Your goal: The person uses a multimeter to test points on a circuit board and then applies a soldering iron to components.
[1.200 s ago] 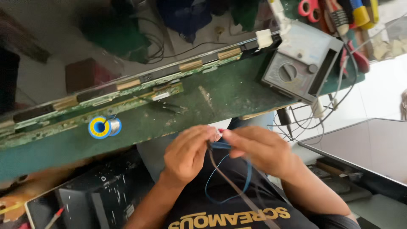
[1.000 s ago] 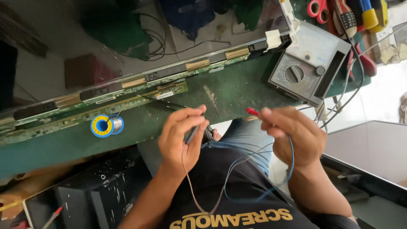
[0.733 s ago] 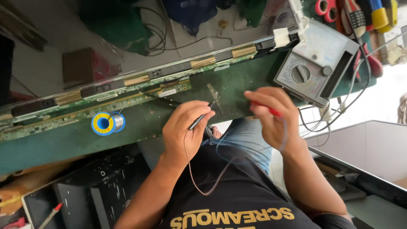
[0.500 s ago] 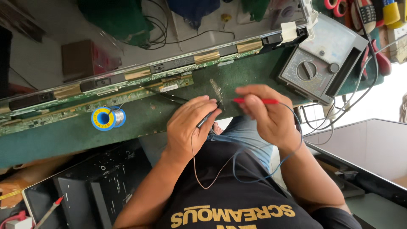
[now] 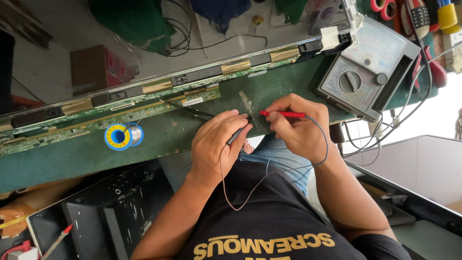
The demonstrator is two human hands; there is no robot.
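Note:
My left hand (image 5: 219, 142) grips a black test probe (image 5: 236, 136) whose thin lead loops down over my shirt. My right hand (image 5: 296, 127) pinches a red test probe (image 5: 284, 114) with a blue-grey lead. Both probe tips hover close together over the green bench mat (image 5: 183, 139), just below a long green circuit strip (image 5: 120, 120) along the edge of a flat panel. A grey analog multimeter (image 5: 365, 72) with a round dial lies to the right of my right hand.
A blue and yellow solder spool (image 5: 120, 136) sits on the mat to the left. Red-handled scissors (image 5: 382, 6) and tools lie at the top right. A black casing (image 5: 110, 212) is at the lower left, cables (image 5: 375, 139) hang right.
My hands came apart from a tangle of leads near my lap, each took a probe, and both rose to the mat by the circuit strip.

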